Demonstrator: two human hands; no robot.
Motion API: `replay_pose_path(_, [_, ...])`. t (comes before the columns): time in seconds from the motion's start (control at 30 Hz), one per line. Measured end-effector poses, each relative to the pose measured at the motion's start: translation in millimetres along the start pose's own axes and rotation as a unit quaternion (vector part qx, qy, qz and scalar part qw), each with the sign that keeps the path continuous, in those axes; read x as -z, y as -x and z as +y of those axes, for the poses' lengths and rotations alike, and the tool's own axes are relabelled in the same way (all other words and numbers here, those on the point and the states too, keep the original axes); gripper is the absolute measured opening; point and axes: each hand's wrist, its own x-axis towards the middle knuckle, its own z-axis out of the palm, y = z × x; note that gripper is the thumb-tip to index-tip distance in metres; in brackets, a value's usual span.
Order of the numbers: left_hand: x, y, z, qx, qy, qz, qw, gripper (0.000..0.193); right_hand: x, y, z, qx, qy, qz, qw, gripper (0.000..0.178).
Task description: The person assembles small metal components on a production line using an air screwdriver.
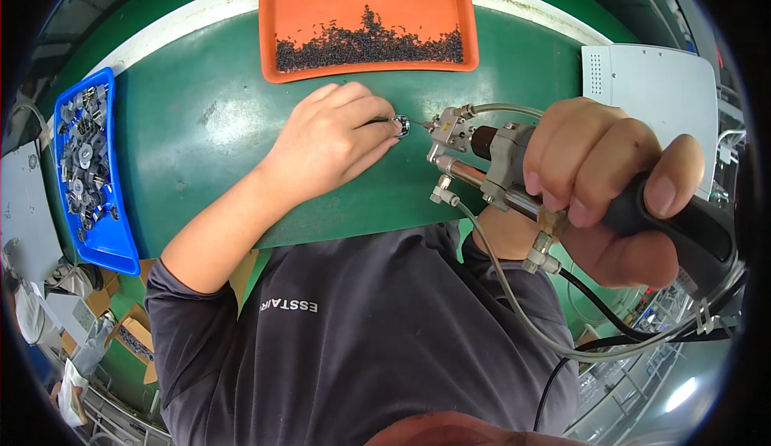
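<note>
My right hand [614, 189] is wrapped round the black grip of a powered screwdriver [506, 157] with a metal head, air fittings and hoses. Its thin tip points left, toward a small round dark-and-silver part [403, 126]. That part is pinched in the fingers of my left hand [337, 129], low over the green mat. Tip and part are very close; whether they touch I cannot tell. My left fingers hide much of the part.
An orange tray [369, 73] of small black screws and two knobs, blue and green, stands at the far side. A blue tray [120, 237] of grey-black round parts lies left on the green mat [193, 173]. A grey box [654, 93] stands right. Hoses [522, 329] loop at lower right.
</note>
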Motion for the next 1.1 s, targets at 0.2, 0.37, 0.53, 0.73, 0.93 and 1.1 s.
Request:
replay_pose_path(0.2, [-2.1,2.5,-2.9,-0.001,0.004,0.008,1.0,0.014,-6.2,-2.4,3.4,0.001,0.001,0.004,1.0,0.043])
replay_pose_path(0.37, [-2.7,4.1,-4.2,0.003,0.004,0.007,1.0,0.015,-9.2,-4.3,6.1,-0.008,-0.005,0.009,1.0,0.043])
replay_pose_path(0.53, [-1.0,1.2,-3.0,-0.001,0.013,0.007,1.0,0.016,-13.2,-4.7,2.7,-0.025,-0.002,0.044,0.999,0.038])
replay_pose_path(0.73, [-1.3,2.3,-2.9,-0.011,0.017,-0.002,1.0,0.013,-36.5,-18.4,10.4,-0.08,0.065,0.149,0.983,0.029])
replay_pose_path(0.93, [-0.2,7.7,-3.3,0.0,0.016,0.014,1.0,0.015,-11.3,-2.8,-8.2,0.019,-0.005,0.04,0.999,0.04])
replay_pose_path(1.1, [-4.3,8.8,-7.5,-0.018,0.002,0.033,0.999,0.014,-1.8,3.0,-22.7,0.054,-0.027,0.057,0.997,0.04])
